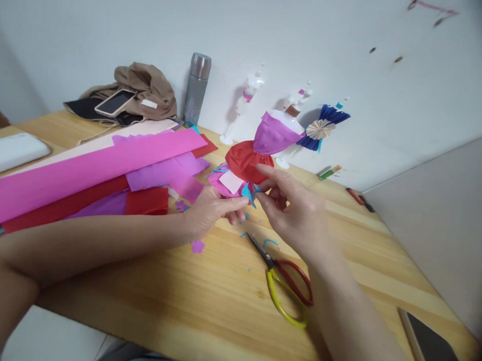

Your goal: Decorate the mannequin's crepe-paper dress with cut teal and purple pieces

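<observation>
A small mannequin in a paper dress stands tilted at the middle, with a purple top (pixel 274 132), a red skirt layer (pixel 246 158) and a pink lower layer (pixel 218 184) bearing a pale patch (pixel 231 182). My left hand (pixel 212 207) grips the edge of the pink layer from below, thumb on top. My right hand (pixel 288 202) pinches a small blue paper piece (pixel 249 192) against that edge. Below the hands lie scissors (pixel 274 267) with red and yellow handles, blades pointing toward the dress, and blue scraps (pixel 270 242).
Pink paper strips (pixel 103 166) and red paper (pixel 147 201) cover the left. A grey flask (pixel 196 90), brown cloth bag (pixel 146 90) and phone (pixel 115 103) stand behind. A white figurine (pixel 246 102) and blue-dressed figurine (pixel 324 125) are near the wall. A dark device (pixel 431 344) lies front right.
</observation>
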Demonstrator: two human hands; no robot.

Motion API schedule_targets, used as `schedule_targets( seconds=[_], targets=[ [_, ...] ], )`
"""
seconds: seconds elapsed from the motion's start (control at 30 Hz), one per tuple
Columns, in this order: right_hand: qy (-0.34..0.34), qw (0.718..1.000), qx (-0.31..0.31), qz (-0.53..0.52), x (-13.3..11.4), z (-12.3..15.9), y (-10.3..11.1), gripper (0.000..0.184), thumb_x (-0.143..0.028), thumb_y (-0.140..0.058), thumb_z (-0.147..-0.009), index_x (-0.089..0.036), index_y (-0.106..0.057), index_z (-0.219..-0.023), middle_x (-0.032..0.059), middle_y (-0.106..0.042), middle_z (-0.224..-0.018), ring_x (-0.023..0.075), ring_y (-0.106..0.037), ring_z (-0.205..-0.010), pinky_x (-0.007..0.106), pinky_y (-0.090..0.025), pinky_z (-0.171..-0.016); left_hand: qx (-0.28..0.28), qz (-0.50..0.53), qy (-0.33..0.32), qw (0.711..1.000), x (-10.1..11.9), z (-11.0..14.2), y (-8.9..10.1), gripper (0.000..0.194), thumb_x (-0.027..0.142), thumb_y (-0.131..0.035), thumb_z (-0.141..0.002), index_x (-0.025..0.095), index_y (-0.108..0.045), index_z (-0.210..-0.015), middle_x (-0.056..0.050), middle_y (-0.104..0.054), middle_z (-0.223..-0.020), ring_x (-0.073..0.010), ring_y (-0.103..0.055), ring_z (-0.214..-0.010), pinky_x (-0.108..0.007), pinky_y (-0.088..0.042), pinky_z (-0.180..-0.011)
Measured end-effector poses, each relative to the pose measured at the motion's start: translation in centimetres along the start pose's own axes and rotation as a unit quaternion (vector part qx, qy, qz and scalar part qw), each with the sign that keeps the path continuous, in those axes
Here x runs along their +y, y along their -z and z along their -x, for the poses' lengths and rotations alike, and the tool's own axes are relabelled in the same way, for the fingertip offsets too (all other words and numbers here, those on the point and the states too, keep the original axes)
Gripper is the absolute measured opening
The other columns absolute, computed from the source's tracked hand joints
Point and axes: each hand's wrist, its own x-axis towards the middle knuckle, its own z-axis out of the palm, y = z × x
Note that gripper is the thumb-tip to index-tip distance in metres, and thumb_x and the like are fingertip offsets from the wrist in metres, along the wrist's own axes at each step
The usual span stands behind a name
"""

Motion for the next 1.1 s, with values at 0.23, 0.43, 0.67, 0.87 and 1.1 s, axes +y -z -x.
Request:
schedule_targets(
  seconds=[0.23,0.43,0.67,0.87,1.1],
  targets=[
    [0.015,1.0,0.011,-0.01,-0.3,0.0,-0.2,0.04,-0.012,-0.062,-0.091,-0.025,-0.07,-0.129,0.0048,-0.079,-0.088,0.0202,-0.07,-0.067,0.038,-0.056,-0.069,-0.001,0.008,0.008,1.0,0.1,0.0,0.0,0.026,0.033,-0.085,-0.075,0.015,-0.07,-0.085,0.0,-0.066,-0.066,-0.0118,-0.062,-0.057,-0.022,-0.045,-0.051],
    [0.018,0.999,-0.013,-0.03,-1.2,0.1,0.9,0.042,-0.01,-0.061,-0.09,-0.023,-0.069,-0.129,0.0026,-0.076,-0.084,0.0157,-0.063,-0.06,0.034,-0.053,-0.063,0.0,0.02,0.028,0.999,0.3,0.1,0.1,0.021,0.029,-0.08,-0.072,0.014,-0.07,-0.082,-0.003,-0.069,-0.068,-0.0127,-0.063,-0.058,-0.022,-0.046,-0.052],
    [0.004,0.999,0.016,-0.033,-0.6,0.0,0.2,0.04,-0.009,-0.062,-0.089,-0.022,-0.071,-0.125,0.0013,-0.076,-0.082,0.0137,-0.06,-0.054,0.033,-0.053,-0.064,0.014,0.047,0.036,0.998,0.1,0.1,0.1,0.01,0.021,-0.072,-0.066,0.015,-0.065,-0.072,-0.001,-0.065,-0.06,-0.014,-0.064,-0.055,-0.023,-0.043,-0.049],
    [-0.002,1.0,0.015,-0.016,-0.4,0.1,-0.3,0.035,-0.013,-0.061,-0.091,-0.022,-0.071,-0.124,0.0029,-0.077,-0.082,0.0167,-0.065,-0.058,0.035,-0.053,-0.064,0.009,0.049,0.041,0.998,0.0,0.1,0.1,0.012,0.022,-0.073,-0.066,0.015,-0.065,-0.073,-0.002,-0.064,-0.062,-0.014,-0.064,-0.055,-0.023,-0.043,-0.049],
    [0.015,1.0,0.017,-0.004,-0.1,0.1,-0.6,0.036,-0.012,-0.062,-0.09,-0.023,-0.072,-0.122,0.0024,-0.077,-0.079,0.0191,-0.068,-0.063,0.035,-0.053,-0.064,-0.005,0.033,0.039,0.999,0.2,0.2,0.1,0.015,0.026,-0.076,-0.07,0.014,-0.068,-0.076,-0.003,-0.066,-0.064,-0.0139,-0.065,-0.059,-0.022,-0.045,-0.051]
  ],
)
